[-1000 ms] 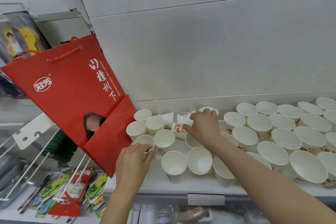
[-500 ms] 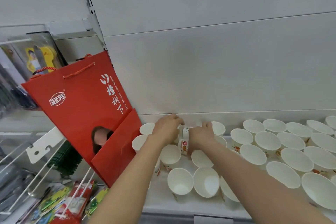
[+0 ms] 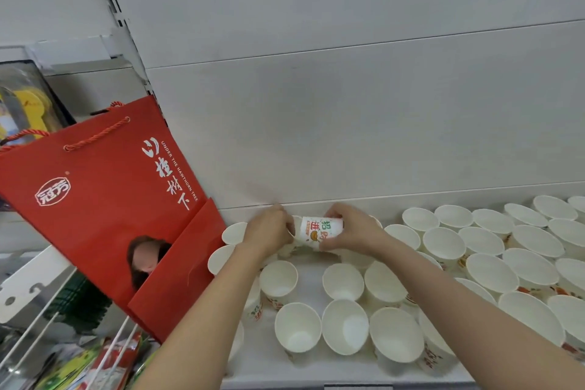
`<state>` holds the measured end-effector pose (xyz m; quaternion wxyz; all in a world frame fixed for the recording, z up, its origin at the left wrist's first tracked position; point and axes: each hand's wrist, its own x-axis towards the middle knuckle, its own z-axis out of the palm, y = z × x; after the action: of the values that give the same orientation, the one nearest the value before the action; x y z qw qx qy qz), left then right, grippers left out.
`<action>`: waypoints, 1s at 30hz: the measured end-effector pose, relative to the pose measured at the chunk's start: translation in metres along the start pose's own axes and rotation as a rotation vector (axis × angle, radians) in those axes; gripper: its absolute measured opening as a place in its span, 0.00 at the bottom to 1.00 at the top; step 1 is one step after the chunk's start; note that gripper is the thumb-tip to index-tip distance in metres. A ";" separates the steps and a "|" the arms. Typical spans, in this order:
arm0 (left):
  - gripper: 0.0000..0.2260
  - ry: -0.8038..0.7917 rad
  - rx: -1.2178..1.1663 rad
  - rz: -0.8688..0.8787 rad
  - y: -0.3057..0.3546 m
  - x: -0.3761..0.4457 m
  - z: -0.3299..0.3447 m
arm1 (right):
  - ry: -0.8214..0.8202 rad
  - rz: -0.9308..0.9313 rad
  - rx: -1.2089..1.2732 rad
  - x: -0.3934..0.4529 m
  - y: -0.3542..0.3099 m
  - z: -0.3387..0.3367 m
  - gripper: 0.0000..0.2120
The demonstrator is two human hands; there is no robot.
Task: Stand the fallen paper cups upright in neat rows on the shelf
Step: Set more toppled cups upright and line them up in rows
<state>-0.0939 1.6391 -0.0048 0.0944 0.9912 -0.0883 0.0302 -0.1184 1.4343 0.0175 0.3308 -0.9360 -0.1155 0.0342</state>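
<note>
Paper cup [image 3: 318, 231] sideways, gripped by both hands.

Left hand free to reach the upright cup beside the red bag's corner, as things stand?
Probably not: the left hand and right hand both grip the sideways cup. That upright cup sits close, unobstructed.

I see 2 bare forearms, no sleeves, no watch/rings/gloves; left hand [image 3: 269, 233] & right hand [image 3: 354, 231] both bare, short nails.

White printed paper cup [image 3: 318, 229] on side, near shelf [image 3: 311, 367] back; plain white upright paper cups [image 3: 343, 282] in rows around.
</note>
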 end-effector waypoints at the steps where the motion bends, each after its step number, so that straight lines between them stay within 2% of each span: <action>1: 0.04 0.008 -0.078 -0.041 -0.001 -0.001 0.001 | 0.024 -0.030 0.134 -0.004 0.002 -0.007 0.25; 3: 0.03 0.006 -0.203 -0.123 0.000 -0.005 0.006 | 0.096 -0.058 0.284 -0.010 0.008 -0.021 0.26; 5: 0.02 -0.012 -0.213 -0.160 0.001 -0.010 0.011 | 0.169 -0.043 0.310 -0.013 0.016 -0.034 0.30; 9: 0.15 0.032 -0.123 -0.134 0.006 -0.010 0.010 | 0.286 -0.020 0.220 -0.016 0.036 -0.055 0.31; 12: 0.20 0.101 -0.094 0.052 0.030 0.001 0.008 | 0.358 -0.064 0.097 -0.024 0.046 -0.057 0.31; 15: 0.26 -0.034 -0.026 0.260 0.062 0.011 0.018 | 0.408 -0.105 0.069 -0.029 0.054 -0.051 0.32; 20: 0.36 -0.092 0.145 0.322 0.083 0.024 0.043 | 0.463 -0.055 0.073 -0.039 0.069 -0.056 0.34; 25: 0.33 0.053 0.102 0.320 0.085 0.026 0.054 | 0.483 -0.032 0.106 -0.048 0.086 -0.069 0.34; 30: 0.31 0.129 -0.098 0.216 0.079 0.026 0.052 | 0.491 -0.025 0.128 -0.052 0.092 -0.070 0.34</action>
<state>-0.0807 1.5482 -0.0397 0.1444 0.9661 -0.1896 0.0998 -0.1412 1.3098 0.0143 0.4080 -0.8918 -0.0408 -0.1911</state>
